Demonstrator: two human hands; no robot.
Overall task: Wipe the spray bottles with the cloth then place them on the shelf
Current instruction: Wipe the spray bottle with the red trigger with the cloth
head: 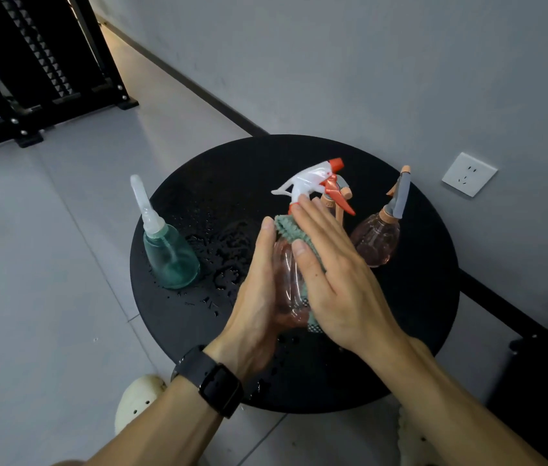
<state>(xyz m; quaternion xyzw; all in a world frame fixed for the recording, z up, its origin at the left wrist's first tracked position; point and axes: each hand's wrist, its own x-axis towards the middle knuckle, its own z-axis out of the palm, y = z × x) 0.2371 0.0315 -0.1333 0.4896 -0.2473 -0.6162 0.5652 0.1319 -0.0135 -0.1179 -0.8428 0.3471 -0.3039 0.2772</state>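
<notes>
Altogether three spray bottles (287, 274), one cloth (294, 230).

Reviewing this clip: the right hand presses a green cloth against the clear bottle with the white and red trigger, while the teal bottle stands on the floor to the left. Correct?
Not quite. The head view shows the teal bottle standing on the black round table, not on the floor. The rest holds: the right hand presses the green cloth against the clear bottle with the white and red trigger.

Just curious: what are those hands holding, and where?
The left hand grips the pink bottle by its body; the right hand presses the cloth against it.
</notes>
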